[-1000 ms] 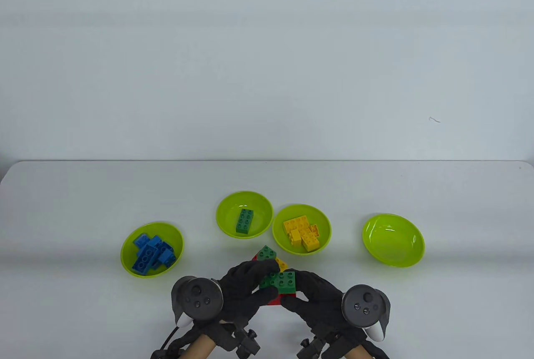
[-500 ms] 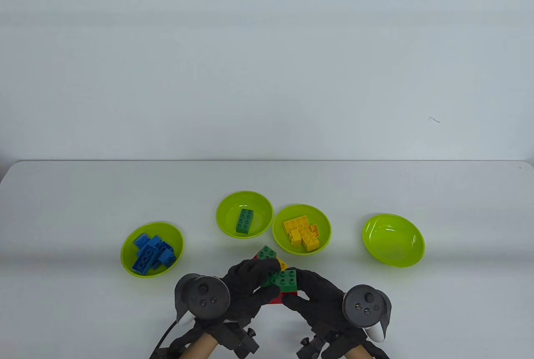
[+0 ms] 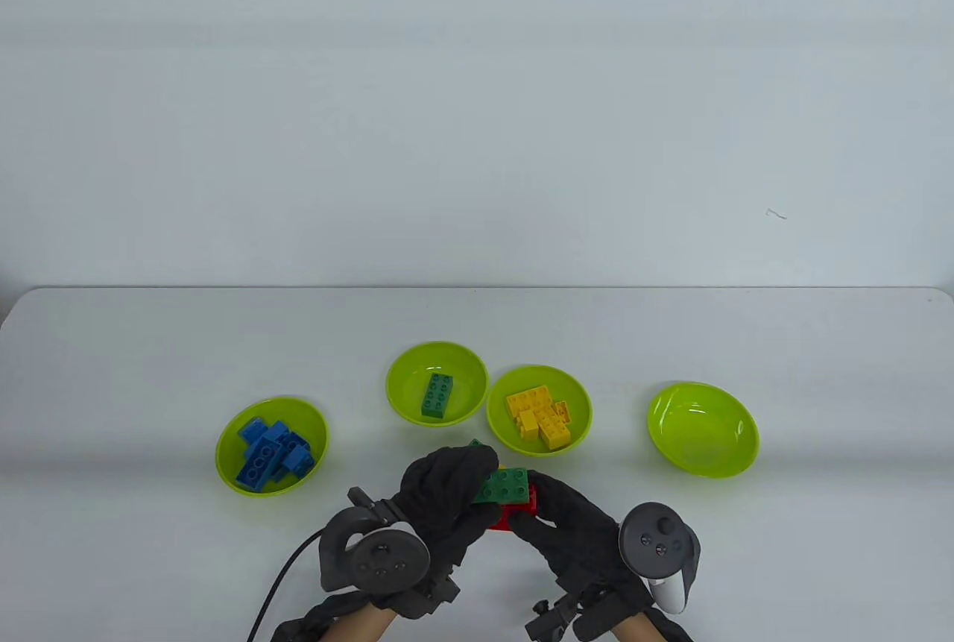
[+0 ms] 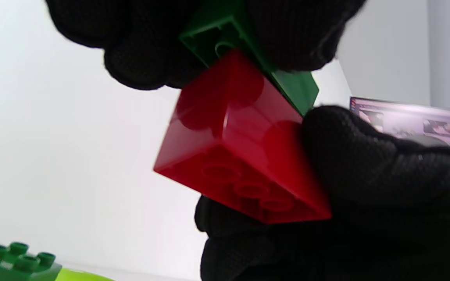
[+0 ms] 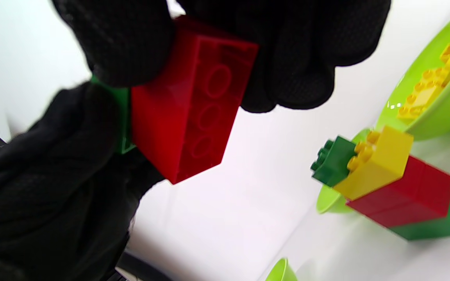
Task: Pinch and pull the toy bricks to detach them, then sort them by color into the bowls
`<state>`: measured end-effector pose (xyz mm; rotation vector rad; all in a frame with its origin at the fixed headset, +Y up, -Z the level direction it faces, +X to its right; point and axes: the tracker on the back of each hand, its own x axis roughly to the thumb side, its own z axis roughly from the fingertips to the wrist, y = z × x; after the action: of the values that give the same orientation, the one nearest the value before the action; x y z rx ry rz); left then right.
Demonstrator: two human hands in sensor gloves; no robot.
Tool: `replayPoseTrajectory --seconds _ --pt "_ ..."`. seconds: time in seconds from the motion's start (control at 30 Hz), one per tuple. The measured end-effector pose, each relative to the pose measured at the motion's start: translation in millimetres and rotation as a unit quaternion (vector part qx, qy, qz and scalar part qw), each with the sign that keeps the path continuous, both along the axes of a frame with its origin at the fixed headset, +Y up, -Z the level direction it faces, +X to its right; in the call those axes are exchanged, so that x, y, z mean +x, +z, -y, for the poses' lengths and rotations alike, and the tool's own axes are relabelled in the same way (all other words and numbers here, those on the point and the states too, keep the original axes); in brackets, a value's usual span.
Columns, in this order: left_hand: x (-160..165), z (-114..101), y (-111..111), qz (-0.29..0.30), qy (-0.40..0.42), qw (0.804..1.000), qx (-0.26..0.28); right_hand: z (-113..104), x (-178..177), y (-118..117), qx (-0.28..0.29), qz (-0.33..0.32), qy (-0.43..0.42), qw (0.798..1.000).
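Note:
Both gloved hands hold a green brick (image 3: 505,484) stacked on a red brick (image 3: 519,514) just above the table, in front of the bowls. My left hand (image 3: 466,487) pinches the green brick (image 4: 225,35) from the left. My right hand (image 3: 548,515) grips the red brick (image 5: 193,105) from the right, with fingers (image 4: 365,175) on its side. The two bricks still touch. The leftover cluster (image 5: 385,183) of green, yellow and red bricks lies on the table, mostly hidden behind my left hand in the table view.
Four lime bowls stand in a row: one (image 3: 223,459) with blue bricks, one (image 3: 468,382) with a single green brick, one (image 3: 575,403) with yellow bricks, and one (image 3: 703,429) with nothing in it at the right.
Both hands have lifted the green and red pair off the cluster and slightly away from me. My left wrist has rolled, so its tracker sits nearer the front edge.

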<state>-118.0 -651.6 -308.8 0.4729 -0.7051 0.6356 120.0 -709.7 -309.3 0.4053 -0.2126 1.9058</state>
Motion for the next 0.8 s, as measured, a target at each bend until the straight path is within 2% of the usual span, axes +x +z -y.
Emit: replayPoseTrajectory --seconds 0.1,0.2,0.3,0.43,0.67,0.8 --pt "-8.2 2.3 -14.6 -0.024 0.004 0.999 -0.025 -2.8 6.8 -0.5 0.011 0.015 0.002 1.000" --pt "-17.2 8.0 -41.7 -0.064 -0.005 0.997 -0.052 -5.6 14.9 -1.0 0.023 0.036 0.014 0.999" --pt "-23.6 16.8 -72.5 -0.106 -0.017 0.989 -0.106 -6.0 23.5 -2.6 0.034 0.051 0.038 0.997" --pt "-27.3 30.7 -107.5 -0.159 -0.061 0.974 -0.148 -6.3 30.4 -3.5 0.027 0.057 0.020 0.998" --pt "-19.5 52.5 -150.7 -0.203 -0.136 0.951 -0.189 -8.8 35.3 -5.8 0.021 0.057 0.016 0.998" --pt "-9.0 64.6 -165.5 -0.220 -0.156 0.941 -0.204 -8.8 35.9 -7.0 0.020 0.057 0.019 0.998"
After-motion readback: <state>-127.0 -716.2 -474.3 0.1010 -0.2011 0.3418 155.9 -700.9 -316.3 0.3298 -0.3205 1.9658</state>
